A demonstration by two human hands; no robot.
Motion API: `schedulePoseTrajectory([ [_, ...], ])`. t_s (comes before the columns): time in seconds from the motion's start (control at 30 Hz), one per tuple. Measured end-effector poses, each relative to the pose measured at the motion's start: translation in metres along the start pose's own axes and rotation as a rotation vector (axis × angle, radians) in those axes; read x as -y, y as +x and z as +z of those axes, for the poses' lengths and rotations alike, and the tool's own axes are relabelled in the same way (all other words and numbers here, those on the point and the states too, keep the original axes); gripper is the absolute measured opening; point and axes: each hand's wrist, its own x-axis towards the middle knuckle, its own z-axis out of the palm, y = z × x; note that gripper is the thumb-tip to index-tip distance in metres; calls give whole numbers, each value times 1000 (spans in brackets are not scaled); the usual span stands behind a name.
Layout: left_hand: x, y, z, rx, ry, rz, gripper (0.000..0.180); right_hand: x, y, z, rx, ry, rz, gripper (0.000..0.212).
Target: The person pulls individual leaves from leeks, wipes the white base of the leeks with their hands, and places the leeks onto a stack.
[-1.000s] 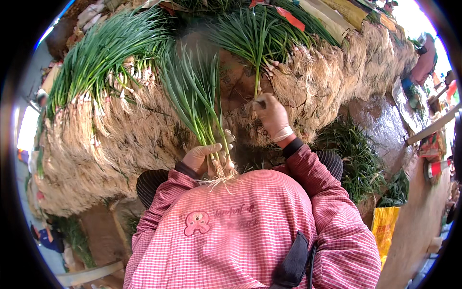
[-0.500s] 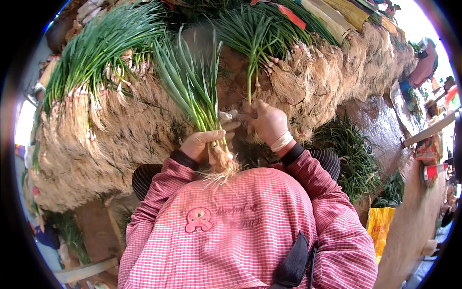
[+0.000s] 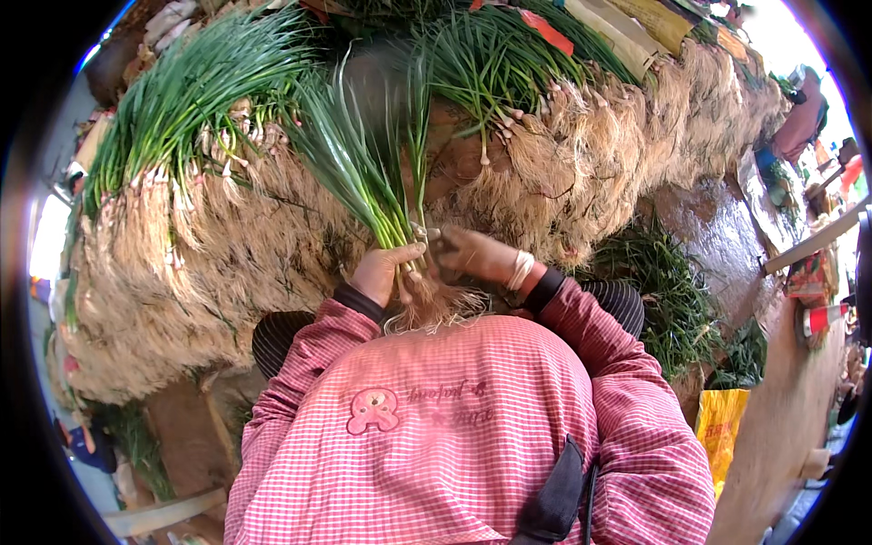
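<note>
My left hand [image 3: 378, 271] is closed around a bunch of green garlic [image 3: 374, 186], long leaves pointing away from me and pale bulbs and roots hanging toward my lap. Against the right side of this bunch stands a separate green garlic stalk [image 3: 420, 173]. My right hand [image 3: 481, 257] is closed at the lower end of that stalk, right beside my left fingers. Its fingertips are slightly blurred and partly hidden by the roots. Brownish roots [image 3: 436, 304] spread below both hands, over my checked smock.
Heaped green garlic [image 3: 195, 91] with matted roots lies at the far left, with another heap [image 3: 509, 68] at the far right. Loose green leaves [image 3: 658, 300] lie on the ground to my right. A yellow bag [image 3: 720, 431] stands closer to me there.
My right hand has moved left and toward me, bringing the single stalk from the right heap to the bunch. My left hand has stayed almost in place with the bunch.
</note>
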Motion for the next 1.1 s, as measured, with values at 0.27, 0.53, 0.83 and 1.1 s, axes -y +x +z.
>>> schedulePoseTrajectory([
  [0.27, 16, 0, -12, -120, 106, -37, 18, 12, 8, 12, -282, -758, -184, 25],
  [0.53, 10, -4, -1, -207, 139, -58, 22, 25, 35, 10, -436, -407, -135, 27],
  [0.83, 0, -13, -9, -187, 76, -105, 31, 32, 36, 10, -428, -624, -177, 22],
  [1.1, 16, -9, -20, -63, -68, -80, 23, 8, 82, -9, -538, -495, 13, 28],
])
